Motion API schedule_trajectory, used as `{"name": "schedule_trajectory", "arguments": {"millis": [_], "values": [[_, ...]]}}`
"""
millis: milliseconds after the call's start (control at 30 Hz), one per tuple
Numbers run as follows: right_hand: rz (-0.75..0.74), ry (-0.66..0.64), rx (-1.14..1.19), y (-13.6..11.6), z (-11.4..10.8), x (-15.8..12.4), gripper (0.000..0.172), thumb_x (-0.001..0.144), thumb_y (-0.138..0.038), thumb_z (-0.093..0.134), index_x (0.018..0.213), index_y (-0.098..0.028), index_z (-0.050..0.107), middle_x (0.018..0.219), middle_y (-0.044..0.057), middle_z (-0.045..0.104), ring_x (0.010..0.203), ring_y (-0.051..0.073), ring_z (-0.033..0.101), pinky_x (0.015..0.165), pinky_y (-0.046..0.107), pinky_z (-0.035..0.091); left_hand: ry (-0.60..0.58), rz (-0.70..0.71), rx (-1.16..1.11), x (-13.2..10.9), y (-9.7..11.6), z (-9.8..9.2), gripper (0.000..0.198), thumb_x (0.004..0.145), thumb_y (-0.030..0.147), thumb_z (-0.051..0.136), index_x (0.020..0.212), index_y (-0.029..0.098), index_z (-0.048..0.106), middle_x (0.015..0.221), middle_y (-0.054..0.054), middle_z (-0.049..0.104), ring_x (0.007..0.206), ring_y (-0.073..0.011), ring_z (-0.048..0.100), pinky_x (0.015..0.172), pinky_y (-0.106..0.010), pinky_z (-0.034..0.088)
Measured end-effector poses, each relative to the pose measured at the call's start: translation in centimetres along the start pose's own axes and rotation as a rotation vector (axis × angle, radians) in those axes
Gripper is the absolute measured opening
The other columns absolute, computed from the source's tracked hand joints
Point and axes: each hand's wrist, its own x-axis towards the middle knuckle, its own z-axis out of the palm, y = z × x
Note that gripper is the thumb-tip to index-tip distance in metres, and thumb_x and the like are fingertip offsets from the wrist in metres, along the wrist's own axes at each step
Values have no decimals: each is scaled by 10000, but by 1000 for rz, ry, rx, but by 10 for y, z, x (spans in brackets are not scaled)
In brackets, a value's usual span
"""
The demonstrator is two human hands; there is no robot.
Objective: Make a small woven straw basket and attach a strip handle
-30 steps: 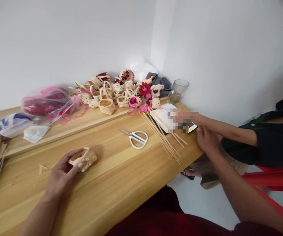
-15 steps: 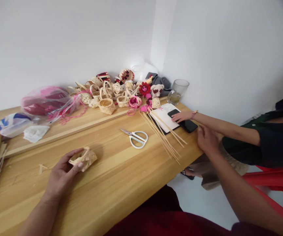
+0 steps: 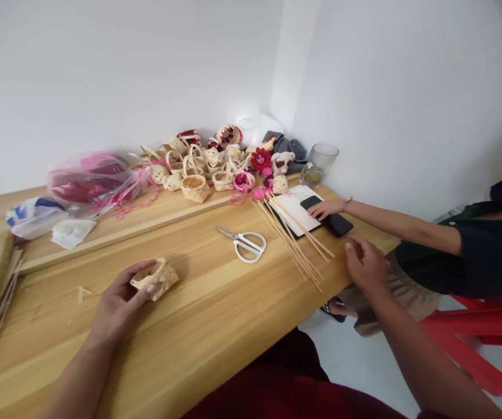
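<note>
Right up close, the left hand point(image 3: 120, 302) is gripping a small woven basket point(image 3: 157, 278) between thumb and fingers, pressing it onto the tabletop point(image 3: 216, 314). The basket is lying tilted, its long axis running roughly left to right and its open rim turned up and leftward (what is inside cannot be made out). The right hand point(image 3: 366, 265) is hovering at the tabletop's right edge, fingers loosely spread and holding nothing, just beside the near ends of a bundle of thin sticks point(image 3: 292, 238). White-handled scissors point(image 3: 247, 244) are lying between the two hands, blades pointing left and away. Beyond the sticks, a co-worker's hand point(image 3: 327, 208) is resting on a dark phone point(image 3: 338, 224) beside a notebook point(image 3: 292, 203). Farther back, a glass point(image 3: 320, 163) is holding something yellowish at its bottom, a heap of little baskets point(image 3: 198, 169) is crowding the wall, and a clear plastic bag point(image 3: 91, 181) is bulging with pink material.
</note>
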Motion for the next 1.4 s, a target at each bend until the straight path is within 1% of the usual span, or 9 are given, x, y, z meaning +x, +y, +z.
{"name": "schedule_trajectory", "arguments": {"millis": [233, 433, 600, 833, 1000, 1100, 1167, 1267, 1400], "values": [[-207, -18, 168, -51, -5, -14, 351, 985, -447, 524, 1131, -219, 747, 1169, 134, 793, 1143, 315, 700, 1075, 504, 496, -28, 22, -21, 2, -4, -2, 811, 718, 685, 828, 1346, 197, 668, 1285, -134, 764, 1068, -289, 723, 922, -369, 585], [-501, -141, 331, -114, 3, -39, 211, 997, -331, 577, 1106, -242, 735, 1120, 82, 797, 1110, 268, 721, 1040, 463, 533, -21, 69, -47, 4, -14, -2, 755, 744, 654, 834, 1345, 222, 685, 1312, -124, 764, 1112, -299, 735, 945, -379, 594], [-675, -251, 493, -146, 9, -65, 164, 992, -190, 590, 1077, -255, 715, 1074, 72, 786, 1061, 260, 713, 977, 459, 548, -26, 56, -64, 3, -8, 0, 811, 709, 681, 844, 1332, 186, 688, 1270, -151, 777, 1069, -306, 745, 934, -405, 599], [-683, -390, 542, -171, 18, -75, 130, 1004, -202, 593, 920, -249, 680, 852, 29, 743, 799, 197, 699, 731, 339, 540, -36, 60, -88, 5, -10, 0, 814, 710, 674, 853, 1329, 174, 684, 1295, -168, 767, 1094, -316, 745, 947, -416, 597], [-735, -433, 572, -197, 34, -84, 191, 1017, -261, 587, 829, -258, 623, 776, 4, 708, 758, 177, 676, 717, 317, 536, -40, 62, -96, 6, -12, -2, 809, 692, 687, 859, 1309, 188, 699, 1305, -158, 768, 1094, -313, 752, 934, -405, 606], [-745, -419, 567, -201, 41, -85, 155, 1021, -234, 545, 902, -262, 640, 867, 32, 736, 859, 204, 690, 800, 349, 555, -29, 44, -108, 5, -5, -3, 793, 665, 706, 867, 1260, 202, 726, 1271, -136, 784, 1077, -317, 759, 909, -395, 619], [-727, -368, 522, -196, 42, -79, 150, 1015, -213, 524, 1063, -258, 659, 1043, 68, 761, 1014, 233, 695, 919, 392, 551, -36, 33, -119, 4, -1, -4, 783, 651, 717, 872, 1240, 218, 737, 1228, -111, 799, 1056, -316, 766, 870, -376, 629], [-622, -232, 344, -178, 39, -57, 310, 995, -270, 562, 1298, -208, 589, 1306, 159, 699, 1242, 315, 625, 1072, 513, 471, -40, 23, -123, 3, 2, -4, 799, 639, 742, 867, 1229, 219, 739, 1168, -94, 812, 1042, -320, 766, 841, -365, 631], [-291, -141, -73, -146, 37, -15, 401, 965, -425, 581, 1268, -166, 545, 1325, 228, 634, 1298, 410, 551, 1062, 610, 413, -52, 17, -132, 4, 0, -5, 810, 658, 737, 858, 1260, 212, 728, 1242, -116, 793, 1107, -331, 748, 902, -382, 617]]}}
